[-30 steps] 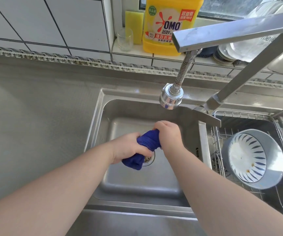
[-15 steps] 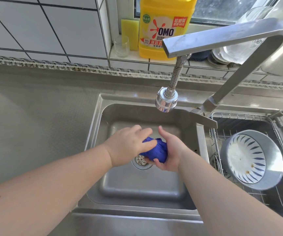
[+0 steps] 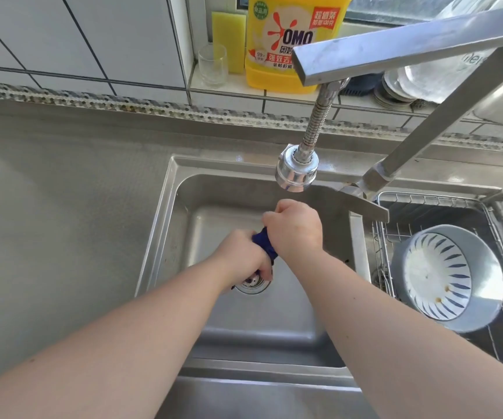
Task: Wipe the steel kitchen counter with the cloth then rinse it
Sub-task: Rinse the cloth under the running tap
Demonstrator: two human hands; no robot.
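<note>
A dark blue cloth (image 3: 264, 244) is bunched into a tight roll over the steel sink basin (image 3: 183, 225). My left hand (image 3: 239, 261) grips its lower end just above the drain (image 3: 251, 285). My right hand (image 3: 297, 229) grips its upper end, fist closed, a little below the chrome spray head (image 3: 296, 170) of the faucet (image 3: 410, 49). Only a short strip of cloth shows between the two fists. No water stream is visible from the spray head. The steel counter (image 3: 62, 207) stretches to the left of the sink.
A wire rack (image 3: 380, 237) in the right basin holds a grey bowl (image 3: 450, 276) with blue stripes. On the sill stand a yellow OMO bottle (image 3: 292, 40), a yellow sponge (image 3: 228, 34), a small glass (image 3: 213, 66) and stacked dishes (image 3: 395, 89).
Half a second ago both hands cupped the cloth as a ball with fingers loose. Now both hands are fists on the rolled cloth, the right one raised toward the spray head.
</note>
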